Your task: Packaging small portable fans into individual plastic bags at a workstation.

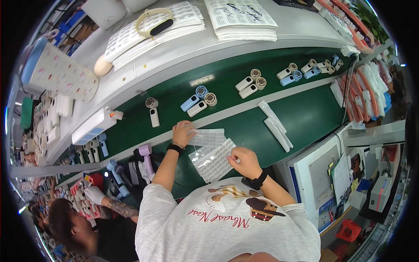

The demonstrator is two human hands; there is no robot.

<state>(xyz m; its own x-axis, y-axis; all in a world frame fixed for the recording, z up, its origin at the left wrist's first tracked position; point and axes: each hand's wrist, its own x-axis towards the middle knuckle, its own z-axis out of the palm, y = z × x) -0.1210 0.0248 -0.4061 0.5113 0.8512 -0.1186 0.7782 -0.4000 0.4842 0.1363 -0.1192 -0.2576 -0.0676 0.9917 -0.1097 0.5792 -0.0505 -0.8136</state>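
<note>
Your left hand [182,132] lies flat, fingers spread, on a clear sheet of small white labels [207,137] that rests on the green conveyor belt [305,114] in front of you. Your right hand [245,161] is pinched closed at the right edge of a second label sheet [214,160], which lies tilted just below the first and overlaps its lower corner. Both sheets sit on the near lane of the belt, close to your chest.

The step in hand looks like picking a label: the left hand steadies one sheet while the right works at the edge of the other. Whether a label is already lifted between your fingertips is too small to tell.

Handheld fans [198,101] in white and blue lie in small groups on the far lane, well apart from your hands, and a few long white packets [275,124] lie to your right on the near lane. The next move seems to call for a clean peel, keeping the sheet pressed flat so it does not lift with the label, and then a reach across the divider strip to the nearest fan.

A co-worker's gloved hand [94,194] works among more fans at your lower left; keep clear of it.
</note>
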